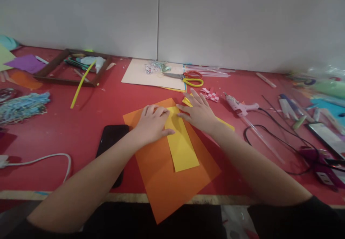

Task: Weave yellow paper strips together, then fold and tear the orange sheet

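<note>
A yellow paper strip [184,149] lies lengthwise on a larger orange paper sheet [161,185], whose near corner hangs over the table edge. My left hand [152,124] rests on the strip's left side near its far end, thumb stretched out across the yellow paper. On the right, my right hand [198,111] lies with spread fingers by the strip's far right edge. More yellow paper [188,101] shows partly under and beyond that hand; its full shape is hidden. A black phone [111,138] sits left of the orange sheet, partly covered by my left forearm.
Scissors [185,78] lie on stacked paper [140,75] at the back. A pink glue gun [239,106] with a black cord is at right, near a phone [329,138]. A wooden frame [97,83] holding tools stands back left. A white cable [51,155] curves across the left.
</note>
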A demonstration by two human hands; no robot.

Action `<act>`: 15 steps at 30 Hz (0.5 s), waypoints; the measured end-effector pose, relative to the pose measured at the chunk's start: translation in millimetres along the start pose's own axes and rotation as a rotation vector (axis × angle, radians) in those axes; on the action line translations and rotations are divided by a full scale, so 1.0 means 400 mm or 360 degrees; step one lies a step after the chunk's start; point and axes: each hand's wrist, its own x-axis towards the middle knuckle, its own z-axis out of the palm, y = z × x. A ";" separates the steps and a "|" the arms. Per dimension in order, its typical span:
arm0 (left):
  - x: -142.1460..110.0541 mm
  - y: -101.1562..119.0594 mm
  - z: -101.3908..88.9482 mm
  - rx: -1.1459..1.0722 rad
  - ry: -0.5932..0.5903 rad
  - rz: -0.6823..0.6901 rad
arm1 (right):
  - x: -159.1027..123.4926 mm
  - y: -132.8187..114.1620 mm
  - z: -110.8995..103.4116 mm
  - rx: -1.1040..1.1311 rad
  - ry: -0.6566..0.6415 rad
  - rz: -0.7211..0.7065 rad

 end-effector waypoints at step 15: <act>0.003 -0.008 0.011 -0.0012 0.0065 0.0057 | -0.143 -0.007 -0.039 0.0046 -0.0053 -0.0091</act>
